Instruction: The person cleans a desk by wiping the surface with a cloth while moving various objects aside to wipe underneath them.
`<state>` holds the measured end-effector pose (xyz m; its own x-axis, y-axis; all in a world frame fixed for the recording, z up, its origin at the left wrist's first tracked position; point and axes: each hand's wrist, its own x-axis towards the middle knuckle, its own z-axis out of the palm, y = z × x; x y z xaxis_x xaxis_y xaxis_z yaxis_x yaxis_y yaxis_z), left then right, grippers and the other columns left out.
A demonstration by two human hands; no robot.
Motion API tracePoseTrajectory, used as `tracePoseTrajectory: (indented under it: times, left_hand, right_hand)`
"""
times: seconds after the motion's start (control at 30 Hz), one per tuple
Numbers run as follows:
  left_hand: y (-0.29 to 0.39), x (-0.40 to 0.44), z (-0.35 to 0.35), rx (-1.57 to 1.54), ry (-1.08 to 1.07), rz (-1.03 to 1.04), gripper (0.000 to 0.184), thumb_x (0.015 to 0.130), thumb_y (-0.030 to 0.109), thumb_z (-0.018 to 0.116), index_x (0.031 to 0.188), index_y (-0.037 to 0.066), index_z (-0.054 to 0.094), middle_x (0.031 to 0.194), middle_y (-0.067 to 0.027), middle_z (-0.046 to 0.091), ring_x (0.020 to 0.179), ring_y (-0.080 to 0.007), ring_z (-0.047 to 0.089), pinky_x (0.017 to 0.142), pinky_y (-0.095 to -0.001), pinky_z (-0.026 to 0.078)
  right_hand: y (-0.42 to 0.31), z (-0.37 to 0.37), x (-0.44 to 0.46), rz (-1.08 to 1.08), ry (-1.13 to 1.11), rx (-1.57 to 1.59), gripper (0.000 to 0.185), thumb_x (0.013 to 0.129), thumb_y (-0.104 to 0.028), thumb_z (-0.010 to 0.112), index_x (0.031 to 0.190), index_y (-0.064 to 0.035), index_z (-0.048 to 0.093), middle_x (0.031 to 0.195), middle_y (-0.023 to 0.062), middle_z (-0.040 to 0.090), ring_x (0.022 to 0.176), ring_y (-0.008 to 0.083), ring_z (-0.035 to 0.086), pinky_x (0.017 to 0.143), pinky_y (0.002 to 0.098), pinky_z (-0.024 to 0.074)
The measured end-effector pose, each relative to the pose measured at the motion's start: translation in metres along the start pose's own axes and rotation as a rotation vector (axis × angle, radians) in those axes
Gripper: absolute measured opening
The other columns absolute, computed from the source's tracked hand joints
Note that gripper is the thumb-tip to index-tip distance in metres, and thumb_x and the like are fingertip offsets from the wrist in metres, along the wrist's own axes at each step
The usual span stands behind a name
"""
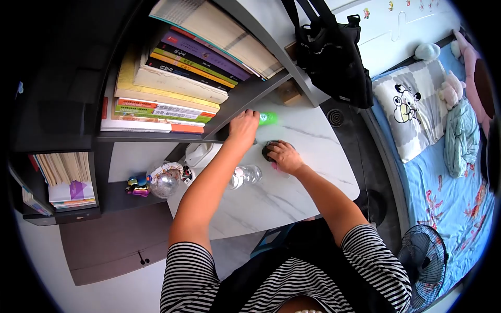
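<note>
My left hand reaches to the shelf side of the white marble-patterned table. Its fingers are curled at the near end of a bright green cylinder, which looks like a bottle or can and partly hides behind them. My right hand is closed over a dark rounded object on the table; its kind is not clear. A bit of something pink shows under that hand. Between my forearms is a clear plastic bottle with a white part at its left.
Books fill the grey shelf above the table's left side. A clear globe-like ornament stands below it. A black bag hangs at the back. To the right are a bed and a fan.
</note>
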<state>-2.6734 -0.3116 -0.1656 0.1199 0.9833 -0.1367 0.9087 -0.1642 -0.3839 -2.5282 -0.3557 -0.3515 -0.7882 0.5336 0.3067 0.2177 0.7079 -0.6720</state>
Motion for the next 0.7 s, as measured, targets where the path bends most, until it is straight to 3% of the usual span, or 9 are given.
tracePoseTrajectory:
  times: [0.23,0.7]
  left_hand:
    - [0.002,0.055,0.020,0.044,-0.132,-0.082,0.021,0.081,0.001,0.058,0.101,0.003,0.061,0.098,-0.0157,0.065,0.102,-0.0311,0.063,0.086,-0.0404,0.052]
    - [-0.004,0.079,0.023,0.012,-0.023,-0.050,0.035,0.083,0.000,0.055,0.117,0.006,0.061,0.111,-0.0199,0.061,0.109,-0.0362,0.058,0.093,-0.0452,0.047]
  right_hand:
    - [0.001,0.002,-0.002,0.005,-0.002,-0.002,0.045,0.071,-0.025,0.075,0.113,-0.0135,0.066,0.134,0.0022,0.057,0.128,0.0198,0.048,0.116,0.0391,0.0299]
    - [-0.002,-0.002,-0.003,0.010,-0.039,-0.022,0.043,0.073,-0.026,0.073,0.113,-0.0144,0.066,0.133,0.0006,0.057,0.130,0.0192,0.046,0.116,0.0387,0.0288]
